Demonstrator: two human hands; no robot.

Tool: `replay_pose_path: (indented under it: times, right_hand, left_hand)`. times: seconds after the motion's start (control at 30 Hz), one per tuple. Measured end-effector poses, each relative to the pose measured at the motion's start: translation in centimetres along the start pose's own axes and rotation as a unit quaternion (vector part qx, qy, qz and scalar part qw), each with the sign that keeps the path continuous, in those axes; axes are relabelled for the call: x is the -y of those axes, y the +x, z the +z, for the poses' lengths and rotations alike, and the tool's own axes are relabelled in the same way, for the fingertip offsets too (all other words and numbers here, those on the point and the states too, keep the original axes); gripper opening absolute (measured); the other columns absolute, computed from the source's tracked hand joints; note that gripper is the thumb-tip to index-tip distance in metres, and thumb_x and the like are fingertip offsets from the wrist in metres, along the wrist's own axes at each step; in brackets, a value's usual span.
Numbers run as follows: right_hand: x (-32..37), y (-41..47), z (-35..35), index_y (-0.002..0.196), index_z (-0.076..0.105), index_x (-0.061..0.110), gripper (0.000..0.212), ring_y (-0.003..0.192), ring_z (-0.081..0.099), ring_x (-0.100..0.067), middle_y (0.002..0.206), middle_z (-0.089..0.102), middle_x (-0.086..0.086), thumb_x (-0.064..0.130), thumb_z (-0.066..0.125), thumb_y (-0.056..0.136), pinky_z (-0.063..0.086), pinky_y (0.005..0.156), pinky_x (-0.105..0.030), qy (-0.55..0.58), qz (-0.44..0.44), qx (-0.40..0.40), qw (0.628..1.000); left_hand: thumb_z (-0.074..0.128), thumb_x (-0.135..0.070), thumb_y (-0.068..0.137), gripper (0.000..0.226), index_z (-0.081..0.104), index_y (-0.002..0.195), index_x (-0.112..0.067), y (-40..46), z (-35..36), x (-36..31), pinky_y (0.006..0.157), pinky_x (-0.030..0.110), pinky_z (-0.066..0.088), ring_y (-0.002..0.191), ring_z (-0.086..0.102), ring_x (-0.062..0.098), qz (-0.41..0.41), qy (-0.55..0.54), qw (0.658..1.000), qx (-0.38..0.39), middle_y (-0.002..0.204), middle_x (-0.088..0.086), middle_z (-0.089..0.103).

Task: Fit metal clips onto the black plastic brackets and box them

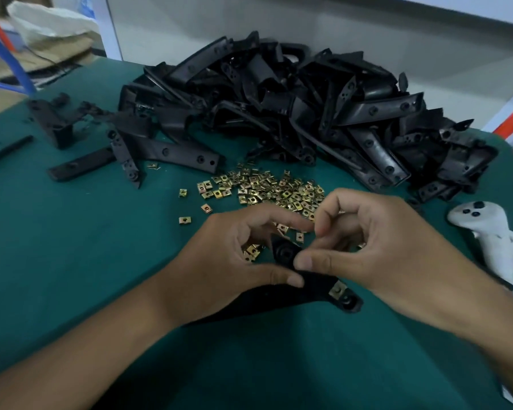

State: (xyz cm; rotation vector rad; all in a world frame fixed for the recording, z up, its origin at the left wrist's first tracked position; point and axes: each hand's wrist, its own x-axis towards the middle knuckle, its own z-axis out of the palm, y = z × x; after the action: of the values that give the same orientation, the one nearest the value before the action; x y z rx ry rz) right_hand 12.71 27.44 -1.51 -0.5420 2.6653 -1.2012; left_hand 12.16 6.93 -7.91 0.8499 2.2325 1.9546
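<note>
The left hand pinches the black bracket low on the green mat, spare clips beneath its fingers. The right hand grips the bracket's upper tab; a clip pressed on crooked could spring off toward the clip pile.

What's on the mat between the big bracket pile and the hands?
The scatter of loose metal clips lies between the bracket pile and the hands, seen in the head view.
</note>
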Motion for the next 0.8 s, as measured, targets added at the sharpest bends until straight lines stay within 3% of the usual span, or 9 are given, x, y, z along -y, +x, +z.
replay_pose_path:
  times: [0.1,0.2,0.33,0.43,0.57,0.67,0.8]
  right_hand:
    - [-0.6,-0.5,0.5,0.103,0.060,0.043,0.050,0.084,0.071,-0.004,0.096,0.074,0.024,0.069,0.078,0.064,0.056,0.079,-0.043,0.028,0.010,-0.061,0.998]
    - [-1.5,-1.7,1.1,0.110,0.062,0.054,0.053,0.105,0.062,0.007,0.107,0.069,0.032,0.066,0.077,0.060,0.048,0.089,-0.030,0.000,0.001,-0.115,0.993]
    - [-2.1,-2.9,2.7,0.107,0.068,0.053,0.036,0.095,0.066,-0.006,0.102,0.070,0.029,0.054,0.072,0.071,0.050,0.070,-0.020,-0.016,-0.035,-0.203,0.979]
    - [-2.2,-3.3,3.4,0.106,0.068,0.052,0.033,0.089,0.064,-0.011,0.101,0.071,0.026,0.049,0.073,0.074,0.049,0.065,-0.016,-0.006,-0.046,-0.247,0.968]
    - [-1.9,-3.6,3.3,0.102,0.069,0.048,0.029,0.089,0.064,-0.001,0.097,0.070,0.027,0.048,0.074,0.074,0.044,0.065,-0.006,0.019,-0.049,-0.270,0.961]
    - [-1.8,-3.9,3.1,0.103,0.068,0.049,0.029,0.089,0.064,0.000,0.095,0.069,0.029,0.051,0.073,0.074,0.045,0.066,-0.007,0.026,-0.044,-0.269,0.962]
    - [-1.5,-4.9,3.0,0.101,0.068,0.046,0.028,0.089,0.066,-0.002,0.094,0.071,0.026,0.050,0.072,0.074,0.049,0.067,-0.016,0.021,-0.036,-0.267,0.963]
  left_hand:
    - [0.085,-0.032,0.078,0.030,0.074,0.105,-0.037,0.3,0.4,0.0,0.082,0.013,0.053,0.096,0.073,0.005,-0.004,-0.056,0.997,-0.055,0.102,-0.012,0.077]
    - [0.088,-0.026,0.074,0.031,0.077,0.101,-0.037,0.3,0.5,0.3,0.072,0.012,0.053,0.085,0.072,0.002,-0.039,-0.096,0.988,-0.110,0.095,-0.009,0.078]
    - [0.082,-0.024,0.072,0.029,0.075,0.100,-0.032,0.4,0.5,0.3,0.072,0.011,0.052,0.082,0.069,-0.002,-0.068,-0.118,0.985,-0.108,0.090,-0.015,0.075]
    - [0.081,-0.025,0.072,0.026,0.074,0.097,-0.030,0.4,0.6,0.0,0.068,0.009,0.049,0.075,0.065,-0.003,-0.075,-0.120,0.986,-0.091,0.083,-0.017,0.072]
    - [0.086,-0.035,0.076,0.026,0.073,0.099,-0.035,0.0,1.0,-0.3,0.065,0.009,0.049,0.073,0.065,-0.006,-0.062,-0.079,0.990,-0.104,0.084,-0.018,0.073]
    - [0.079,-0.043,0.073,0.027,0.073,0.099,-0.039,-0.3,1.1,-0.3,0.071,0.010,0.051,0.084,0.068,-0.003,-0.049,-0.068,0.990,-0.111,0.097,-0.018,0.074]
    - [0.076,-0.045,0.070,0.028,0.071,0.098,-0.045,-0.4,1.5,-0.6,0.076,0.011,0.050,0.090,0.069,0.001,-0.038,-0.023,0.993,-0.108,0.096,-0.018,0.073]
